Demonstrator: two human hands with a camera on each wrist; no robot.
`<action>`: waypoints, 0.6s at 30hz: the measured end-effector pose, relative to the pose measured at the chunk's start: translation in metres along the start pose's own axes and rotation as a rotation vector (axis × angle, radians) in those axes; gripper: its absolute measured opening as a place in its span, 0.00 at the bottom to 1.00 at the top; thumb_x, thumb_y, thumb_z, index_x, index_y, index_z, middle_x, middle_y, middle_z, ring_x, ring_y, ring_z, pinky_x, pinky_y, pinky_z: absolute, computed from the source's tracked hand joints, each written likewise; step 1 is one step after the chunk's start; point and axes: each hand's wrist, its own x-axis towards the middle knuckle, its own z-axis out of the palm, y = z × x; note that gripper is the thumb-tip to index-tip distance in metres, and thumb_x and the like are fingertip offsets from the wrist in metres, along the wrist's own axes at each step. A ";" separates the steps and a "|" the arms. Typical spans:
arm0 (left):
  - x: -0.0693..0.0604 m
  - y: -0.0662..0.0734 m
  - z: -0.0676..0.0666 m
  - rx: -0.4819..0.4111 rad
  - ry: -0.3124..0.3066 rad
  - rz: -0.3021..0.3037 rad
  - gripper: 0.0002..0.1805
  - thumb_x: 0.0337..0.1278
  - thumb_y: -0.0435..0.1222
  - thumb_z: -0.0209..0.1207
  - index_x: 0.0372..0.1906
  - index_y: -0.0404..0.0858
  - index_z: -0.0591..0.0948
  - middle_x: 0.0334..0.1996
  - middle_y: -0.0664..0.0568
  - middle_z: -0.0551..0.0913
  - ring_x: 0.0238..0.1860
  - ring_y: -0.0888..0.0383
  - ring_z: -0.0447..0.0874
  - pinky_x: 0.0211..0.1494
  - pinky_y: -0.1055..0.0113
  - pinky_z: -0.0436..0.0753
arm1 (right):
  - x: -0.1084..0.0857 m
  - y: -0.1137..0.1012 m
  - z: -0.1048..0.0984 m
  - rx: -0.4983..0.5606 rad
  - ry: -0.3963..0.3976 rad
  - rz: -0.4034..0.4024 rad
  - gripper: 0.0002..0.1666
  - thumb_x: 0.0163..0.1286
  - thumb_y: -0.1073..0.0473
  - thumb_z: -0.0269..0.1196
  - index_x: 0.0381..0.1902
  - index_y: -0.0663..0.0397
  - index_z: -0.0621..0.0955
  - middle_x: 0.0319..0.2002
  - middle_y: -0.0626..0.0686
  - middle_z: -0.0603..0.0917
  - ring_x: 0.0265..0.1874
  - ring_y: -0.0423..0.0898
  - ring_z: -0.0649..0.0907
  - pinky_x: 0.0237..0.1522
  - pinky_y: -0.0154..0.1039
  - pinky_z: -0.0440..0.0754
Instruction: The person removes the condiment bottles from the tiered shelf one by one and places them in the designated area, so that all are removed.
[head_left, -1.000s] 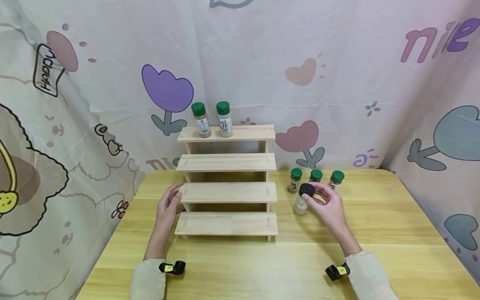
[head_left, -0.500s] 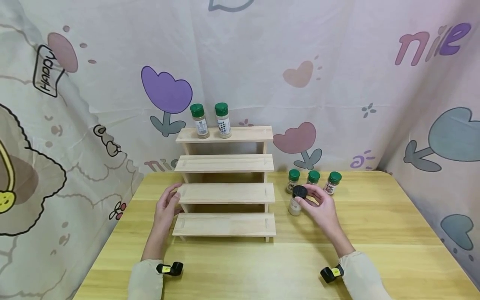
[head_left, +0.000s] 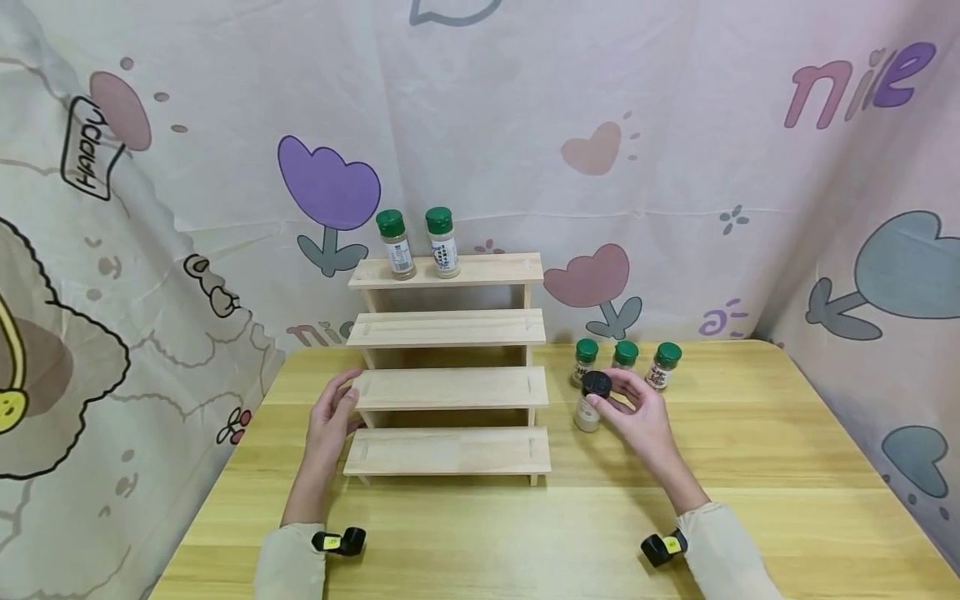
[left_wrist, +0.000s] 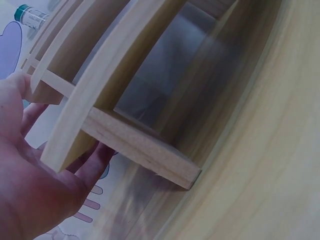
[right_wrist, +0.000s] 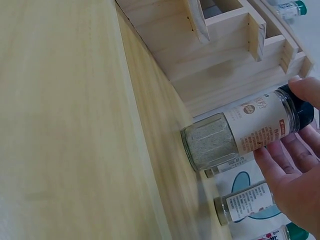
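Note:
A four-tier wooden rack (head_left: 450, 389) stands on the table. The left hand (head_left: 327, 421) holds its left side near the third tier; in the left wrist view the fingers (left_wrist: 95, 167) reach behind the side boards. To the right of the rack, the right hand (head_left: 640, 417) pinches the black cap of a glass jar (head_left: 587, 414) between thumb and fingers. That jar is upright, and the right wrist view shows pale powder and a printed label on the jar (right_wrist: 257, 122). Whether its base touches the table I cannot tell.
Three green-capped jars (head_left: 665, 367) stand behind the right hand, near the table's back edge. Two more green-capped jars (head_left: 444, 250) stand on the top tier, left of its middle. A patterned cloth (head_left: 480, 125) hangs behind the table (head_left: 480, 533).
Over the last second the right hand and the black-capped jar have shifted slightly left, nearer the rack. The left hand keeps its place at the rack's side.

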 end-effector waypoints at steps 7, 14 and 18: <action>0.001 -0.002 0.001 0.008 0.003 -0.001 0.24 0.82 0.47 0.48 0.74 0.45 0.71 0.55 0.59 0.79 0.53 0.60 0.79 0.48 0.67 0.85 | 0.000 0.000 -0.004 -0.021 -0.026 -0.005 0.28 0.66 0.65 0.73 0.61 0.66 0.78 0.61 0.64 0.78 0.55 0.38 0.80 0.55 0.32 0.80; 0.001 -0.002 0.001 -0.010 0.003 -0.003 0.24 0.82 0.46 0.48 0.74 0.44 0.71 0.54 0.60 0.80 0.53 0.60 0.79 0.48 0.65 0.85 | 0.001 -0.007 -0.008 -0.041 -0.036 -0.036 0.30 0.65 0.64 0.74 0.63 0.65 0.77 0.61 0.64 0.79 0.56 0.40 0.81 0.59 0.34 0.79; 0.000 -0.002 0.000 -0.012 0.002 -0.007 0.24 0.82 0.46 0.49 0.74 0.44 0.71 0.55 0.60 0.80 0.54 0.59 0.79 0.49 0.65 0.85 | 0.004 -0.019 -0.009 -0.019 0.003 -0.093 0.29 0.65 0.67 0.73 0.63 0.65 0.78 0.59 0.64 0.81 0.56 0.44 0.81 0.62 0.37 0.78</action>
